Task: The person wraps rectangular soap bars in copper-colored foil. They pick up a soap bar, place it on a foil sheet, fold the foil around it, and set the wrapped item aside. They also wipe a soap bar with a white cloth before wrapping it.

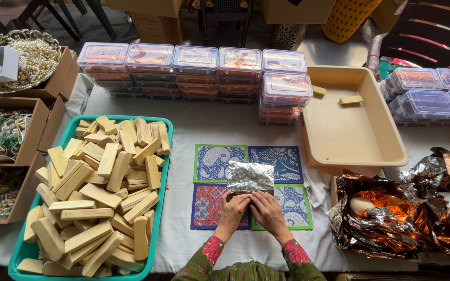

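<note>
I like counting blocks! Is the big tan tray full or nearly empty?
Nearly empty. The tan tray holds only two small wooden blocks near its far edge; the rest shows bare bottom.

Four patterned mats [220, 162] lay in a square at the middle of the tabletop [183, 239], and a foil sheet [250, 177] rested on them where they met. Both hands, the left [233, 206] and the right [266, 205], sat side by side at the sheet's near edge. A tray of wooden blocks [100, 192] stood to the left. Behind the mats ran a row of stacked lidded boxes [194, 70]. To the right stood a shallow tub [350, 130] with two blocks in it, and crumpled foil wrappers [407, 208] lay nearer.
</note>
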